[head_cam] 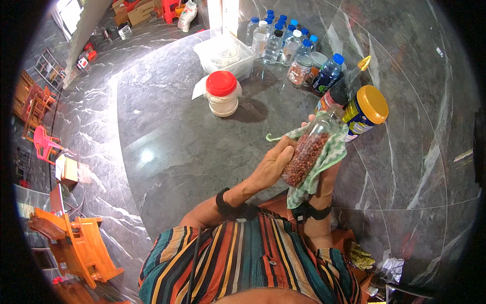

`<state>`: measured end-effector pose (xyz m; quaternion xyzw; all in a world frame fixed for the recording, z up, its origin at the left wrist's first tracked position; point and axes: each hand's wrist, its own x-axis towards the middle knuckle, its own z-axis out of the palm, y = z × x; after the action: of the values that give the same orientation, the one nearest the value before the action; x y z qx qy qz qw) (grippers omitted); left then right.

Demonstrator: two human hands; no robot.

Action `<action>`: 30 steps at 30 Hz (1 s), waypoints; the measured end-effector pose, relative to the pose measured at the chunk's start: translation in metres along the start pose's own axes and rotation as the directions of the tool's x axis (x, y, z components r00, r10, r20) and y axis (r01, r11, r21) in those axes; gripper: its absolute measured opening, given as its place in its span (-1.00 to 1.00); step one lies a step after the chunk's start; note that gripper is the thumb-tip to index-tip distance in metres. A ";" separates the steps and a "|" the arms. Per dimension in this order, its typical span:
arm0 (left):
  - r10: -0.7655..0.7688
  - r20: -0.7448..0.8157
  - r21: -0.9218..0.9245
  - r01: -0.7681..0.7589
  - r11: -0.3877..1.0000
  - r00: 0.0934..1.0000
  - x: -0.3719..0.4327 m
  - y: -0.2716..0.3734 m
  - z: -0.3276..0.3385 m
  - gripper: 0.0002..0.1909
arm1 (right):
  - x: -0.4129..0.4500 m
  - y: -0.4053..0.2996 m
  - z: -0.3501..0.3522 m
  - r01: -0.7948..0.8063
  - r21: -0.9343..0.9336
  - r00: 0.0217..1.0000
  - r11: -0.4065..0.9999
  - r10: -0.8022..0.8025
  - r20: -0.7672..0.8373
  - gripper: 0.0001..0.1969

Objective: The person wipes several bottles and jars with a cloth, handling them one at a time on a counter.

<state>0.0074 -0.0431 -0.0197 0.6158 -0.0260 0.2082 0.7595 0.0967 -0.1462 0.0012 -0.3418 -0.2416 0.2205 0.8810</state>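
A clear bottle (pixel 307 152) filled with small reddish-brown beans or pellets is tilted in front of me, its neck up and to the right. My left hand (pixel 274 161) grips it low on the left side. Against its right side lies a green and white checked cloth (pixel 329 159). My right hand (pixel 311 118) is mostly hidden behind bottle and cloth, supporting both, with only a few fingertips showing past the far edge. The bottle's neck (pixel 334 114) overlaps a dark-lidded jar (pixel 338 93) in the view; whether they touch I cannot tell.
On the dark marbled table (pixel 171 152) stand a red-lidded jar (pixel 221 93), a translucent plastic box (pixel 228 57) and several blue-capped bottles (pixel 273 47). Close beyond my hands are a yellow-lidded canister (pixel 366 110), a blue-capped dark bottle (pixel 328 74) and a glass jar (pixel 300 71).
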 end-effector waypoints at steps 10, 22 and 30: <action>-0.323 -0.142 -0.081 0.314 0.946 0.936 -0.013 -0.012 0.012 -0.55 | 0.006 -0.014 -0.008 0.070 -0.060 0.988 0.996 -0.077 -0.137 -0.58; 0.087 -0.280 0.142 -0.048 0.989 0.956 -0.006 -0.014 0.006 -0.73 | -0.035 0.051 -0.047 0.056 -0.839 0.997 0.540 -0.071 0.021 -0.24; 0.412 -0.314 0.434 -0.257 0.864 0.855 0.013 -0.011 -0.016 -0.51 | -0.041 0.068 -0.025 0.050 -0.583 0.995 0.811 0.012 0.102 -0.29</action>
<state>0.0195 -0.0255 -0.0297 0.6800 0.0600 0.4608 0.5672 0.0632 -0.1356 -0.0745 -0.5822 -0.3454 0.1438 0.7218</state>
